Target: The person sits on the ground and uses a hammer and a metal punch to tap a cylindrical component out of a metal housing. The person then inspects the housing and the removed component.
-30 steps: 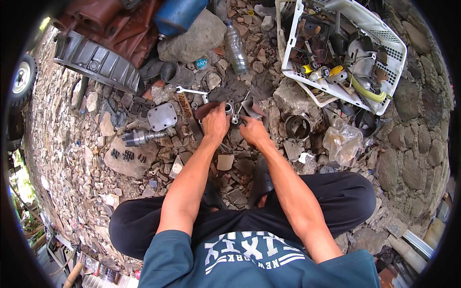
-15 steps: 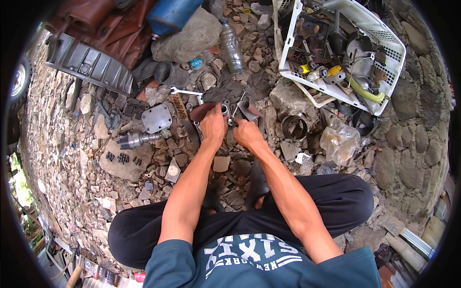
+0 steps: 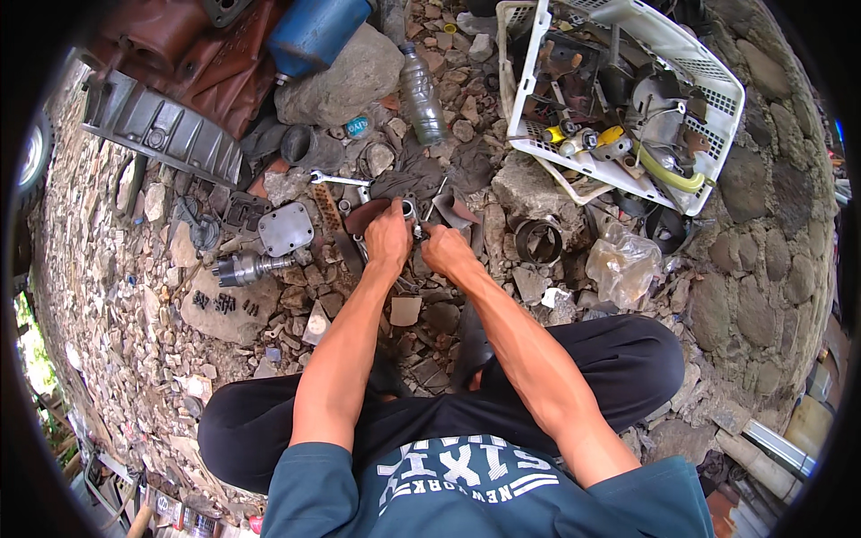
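My left hand [image 3: 388, 240] is closed around a small silver metal part with a round opening [image 3: 409, 209]. Fingers of my right hand [image 3: 448, 251] pinch at the near end of that part; whatever finer piece they grip there is too small to make out. Beside my left hand lies a curled brown sheet [image 3: 363, 218], like sandpaper. A second curled sheet [image 3: 460, 212] rests beyond my right hand, with a thin metal rod [image 3: 437, 195] next to it. Beyond my left hand lies a wrench [image 3: 341, 179], near a rusty perforated strip [image 3: 326, 204].
At far right a white plastic crate [image 3: 515, 108] holds metal parts. A plastic bottle [image 3: 423, 94], a blue cylinder [image 3: 316, 34] and a large reddish-brown casing [image 3: 202, 67] stand at the back. To the left are a metal plate [image 3: 287, 227] and a gear shaft [image 3: 251, 267]. Rubble covers the ground.
The whole view has shifted slightly, so things sit a little further left. Both hands stay at the metal part, with only a slight shift of the fingers.
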A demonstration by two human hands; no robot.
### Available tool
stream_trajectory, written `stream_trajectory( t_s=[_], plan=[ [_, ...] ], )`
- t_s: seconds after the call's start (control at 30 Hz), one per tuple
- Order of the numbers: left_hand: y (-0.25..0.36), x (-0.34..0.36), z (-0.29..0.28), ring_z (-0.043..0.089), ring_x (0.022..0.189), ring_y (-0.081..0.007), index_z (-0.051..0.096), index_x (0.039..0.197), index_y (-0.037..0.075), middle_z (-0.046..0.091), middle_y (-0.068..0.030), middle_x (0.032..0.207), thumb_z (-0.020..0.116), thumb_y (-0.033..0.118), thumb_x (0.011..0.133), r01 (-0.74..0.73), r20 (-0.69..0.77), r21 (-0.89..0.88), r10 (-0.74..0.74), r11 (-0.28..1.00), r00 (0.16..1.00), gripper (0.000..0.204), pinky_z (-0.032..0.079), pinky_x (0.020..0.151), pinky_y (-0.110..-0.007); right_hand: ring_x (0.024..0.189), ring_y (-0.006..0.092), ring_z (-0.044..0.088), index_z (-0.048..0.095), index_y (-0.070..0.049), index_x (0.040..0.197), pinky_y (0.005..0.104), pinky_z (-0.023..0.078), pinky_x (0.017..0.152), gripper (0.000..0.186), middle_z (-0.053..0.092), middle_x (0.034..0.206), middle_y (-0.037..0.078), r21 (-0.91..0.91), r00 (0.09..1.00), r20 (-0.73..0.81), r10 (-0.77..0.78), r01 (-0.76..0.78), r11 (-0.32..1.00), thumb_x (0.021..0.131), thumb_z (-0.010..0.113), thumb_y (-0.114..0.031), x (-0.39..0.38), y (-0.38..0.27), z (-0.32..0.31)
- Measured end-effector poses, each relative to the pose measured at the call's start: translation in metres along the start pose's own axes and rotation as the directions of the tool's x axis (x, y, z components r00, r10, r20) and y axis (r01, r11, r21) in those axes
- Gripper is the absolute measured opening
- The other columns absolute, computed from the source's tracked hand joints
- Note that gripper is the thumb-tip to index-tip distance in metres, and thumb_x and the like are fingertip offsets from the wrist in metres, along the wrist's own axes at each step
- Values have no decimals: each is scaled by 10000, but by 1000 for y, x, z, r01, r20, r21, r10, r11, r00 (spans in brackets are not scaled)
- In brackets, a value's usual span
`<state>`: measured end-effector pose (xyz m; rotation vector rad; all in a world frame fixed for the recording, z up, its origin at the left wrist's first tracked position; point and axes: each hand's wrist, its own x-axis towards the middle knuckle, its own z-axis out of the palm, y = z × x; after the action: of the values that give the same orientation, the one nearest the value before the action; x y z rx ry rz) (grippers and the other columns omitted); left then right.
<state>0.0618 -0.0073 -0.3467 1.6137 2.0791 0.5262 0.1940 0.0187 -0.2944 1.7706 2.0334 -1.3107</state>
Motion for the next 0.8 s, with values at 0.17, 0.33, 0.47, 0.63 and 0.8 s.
stream_trajectory(
  t_s=[0.17, 0.33, 0.47, 0.63, 0.8],
  plan=[
    [2, 0, -4, 665, 917, -402, 552, 1251, 20, 690, -192, 1023, 688, 222, 857, 24, 11, 32, -25, 999, 1000, 464, 528, 784, -489, 1058, 433, 635, 592, -70, 1332, 466, 491, 953, 517, 641, 1080, 339, -9, 998, -5, 56, -56, 998, 839, 467, -163, 0, -3, -2],
    [4, -5, -5, 633, 1016, -377, 556, 1228, 38, 676, -165, 1079, 698, 237, 853, 43, -15, -6, -43, 999, 999, 448, 513, 844, -469, 979, 403, 678, 601, -64, 1321, 455, 514, 911, 502, 668, 1026, 318, -82, 1000, 2, 30, -29, 996, 845, 479, -166, 0, 0, -5],
    [2, -4, -7, 587, 1106, -354, 560, 1204, 42, 646, -157, 1163, 711, 240, 847, 37, 22, 4, -37, 999, 999, 436, 489, 901, -455, 896, 403, 696, 606, -53, 1309, 466, 537, 843, 493, 672, 970, 327, -110, 999, 13, 34, -32, 993, 845, 475, -154, 5, 2, 0],
    [-4, -1, -8, 588, 1103, -355, 561, 1186, 55, 646, -147, 1153, 714, 257, 844, 57, 21, -19, -56, 998, 998, 425, 486, 904, -463, 961, 428, 670, 604, -79, 1317, 481, 518, 894, 493, 666, 990, 326, -121, 998, -44, -38, 33, 992, 852, 468, -166, 13, 8, 10],
    [3, -5, -6, 594, 1095, -355, 556, 1168, 60, 639, -142, 1149, 712, 254, 845, 103, -2, -20, -103, 994, 995, 407, 497, 890, -470, 1073, 404, 641, 627, -76, 1287, 450, 482, 985, 459, 648, 1118, 301, -127, 999, 19, -36, 39, 991, 859, 543, -219, 30, 1, -16]
  ],
)
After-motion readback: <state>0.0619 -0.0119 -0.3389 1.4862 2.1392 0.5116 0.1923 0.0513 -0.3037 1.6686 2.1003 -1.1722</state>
